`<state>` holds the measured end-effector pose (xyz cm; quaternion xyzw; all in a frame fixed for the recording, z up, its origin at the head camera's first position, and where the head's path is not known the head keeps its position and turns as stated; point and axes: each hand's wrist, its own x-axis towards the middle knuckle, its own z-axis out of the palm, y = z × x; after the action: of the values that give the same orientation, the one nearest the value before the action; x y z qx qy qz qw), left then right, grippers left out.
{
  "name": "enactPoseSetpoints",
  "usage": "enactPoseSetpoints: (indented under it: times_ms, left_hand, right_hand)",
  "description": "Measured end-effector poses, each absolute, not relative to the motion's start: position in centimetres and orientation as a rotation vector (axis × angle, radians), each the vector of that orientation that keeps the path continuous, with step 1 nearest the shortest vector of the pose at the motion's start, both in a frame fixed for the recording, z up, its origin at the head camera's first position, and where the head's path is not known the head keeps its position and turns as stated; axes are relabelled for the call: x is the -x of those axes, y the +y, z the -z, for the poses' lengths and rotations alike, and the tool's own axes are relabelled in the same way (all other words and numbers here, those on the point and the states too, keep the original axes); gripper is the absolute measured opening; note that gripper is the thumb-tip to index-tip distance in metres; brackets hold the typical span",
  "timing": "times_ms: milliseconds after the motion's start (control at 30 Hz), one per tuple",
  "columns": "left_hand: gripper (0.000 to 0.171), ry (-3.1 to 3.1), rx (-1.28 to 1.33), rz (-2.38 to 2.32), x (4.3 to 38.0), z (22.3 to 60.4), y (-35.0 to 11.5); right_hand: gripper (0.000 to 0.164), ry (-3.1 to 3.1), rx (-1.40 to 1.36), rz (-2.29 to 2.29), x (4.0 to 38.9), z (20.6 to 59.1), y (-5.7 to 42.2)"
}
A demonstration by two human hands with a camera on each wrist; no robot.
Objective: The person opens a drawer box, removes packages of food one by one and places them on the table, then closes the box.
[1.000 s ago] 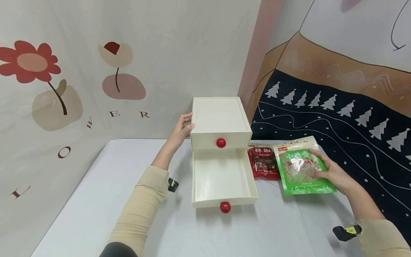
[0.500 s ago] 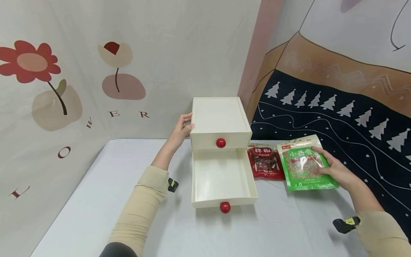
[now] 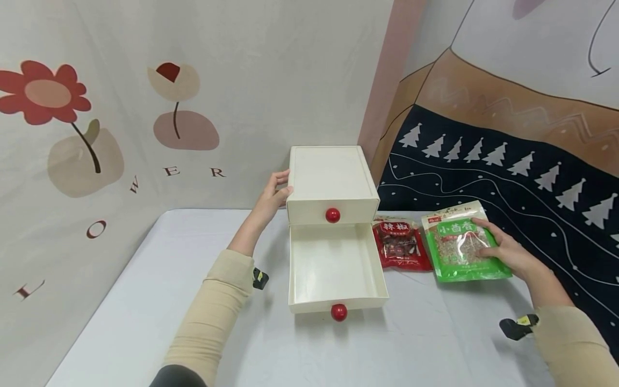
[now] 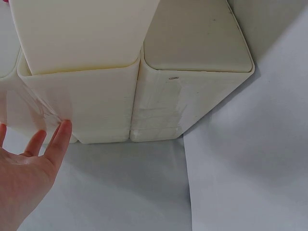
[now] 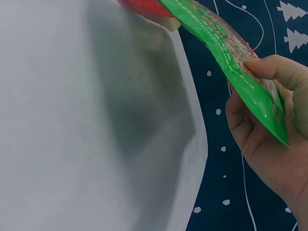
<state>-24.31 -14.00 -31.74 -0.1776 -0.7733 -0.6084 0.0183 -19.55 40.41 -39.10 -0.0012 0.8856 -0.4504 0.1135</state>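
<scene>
- Right hand: thumb on the front, fingers behind, pinching a green packet near its right edge. Packet tilted, raised over the table's right side, just beside a red packet.
- Left hand: fingers extended, tips against the left side of a cream drawer unit; nothing gripped.
- Drawer unit: upper drawer closed, lower drawer pulled out; a round red knob on each.
- Red packet: lying on white tablecloth, just right of the unit.
- Risks, as judged: the one-sided pinch could let the limp packet swivel or slip; a low leftward sweep could snag the red packet or drawer wall; a light left-hand touch might let the unit shift if bumped.
- Lettering: green packet, 小茴香 (fennel); red packet, 辣椒 (chilli); wall hanging, L, O, W, E, R. Fine print along the green edge probably Chinese, too oblique to read.
</scene>
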Motion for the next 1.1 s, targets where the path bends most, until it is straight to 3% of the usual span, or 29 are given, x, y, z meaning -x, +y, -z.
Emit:
enactPoseSetpoints:
  times_ms: [1100]
  left_hand:
    - [0.057,-2.412,0.53,1.876,24.2,31.6,-13.9]
  right_hand:
    - [0.092,2.536,-0.036,1.264,22.4,41.0,41.6]
